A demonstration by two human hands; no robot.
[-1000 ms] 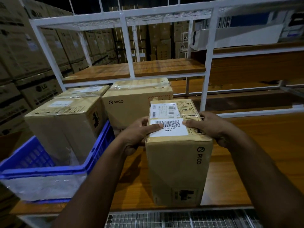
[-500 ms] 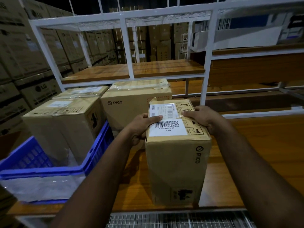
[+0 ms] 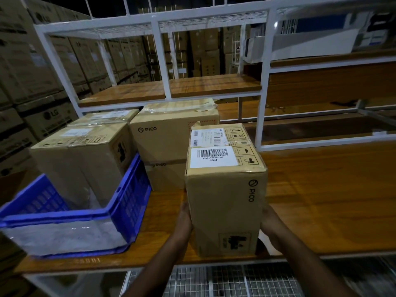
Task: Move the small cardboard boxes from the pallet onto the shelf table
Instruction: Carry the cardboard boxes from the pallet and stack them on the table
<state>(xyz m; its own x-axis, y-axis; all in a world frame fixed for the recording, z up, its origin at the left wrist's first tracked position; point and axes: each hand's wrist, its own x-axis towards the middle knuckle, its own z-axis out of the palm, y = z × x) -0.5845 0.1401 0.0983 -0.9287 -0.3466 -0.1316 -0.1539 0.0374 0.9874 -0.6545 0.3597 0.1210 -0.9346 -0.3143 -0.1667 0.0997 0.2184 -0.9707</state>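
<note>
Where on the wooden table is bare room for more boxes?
Bare wood lies right of the tall brown PICO cardboard box, before the white shelf post. Left is crowded: blue plastic crate, stacked brown PICO cardboard boxes.

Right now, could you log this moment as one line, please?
left hand: on box side | right hand: opposite side | box: upright on shelf table

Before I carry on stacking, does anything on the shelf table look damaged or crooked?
Minor only. The back PICO box has wrinkled, lifting tape along its top right edge. The box between the hands has a slightly raised flap corner at its top back left. Nothing spilled.
</note>
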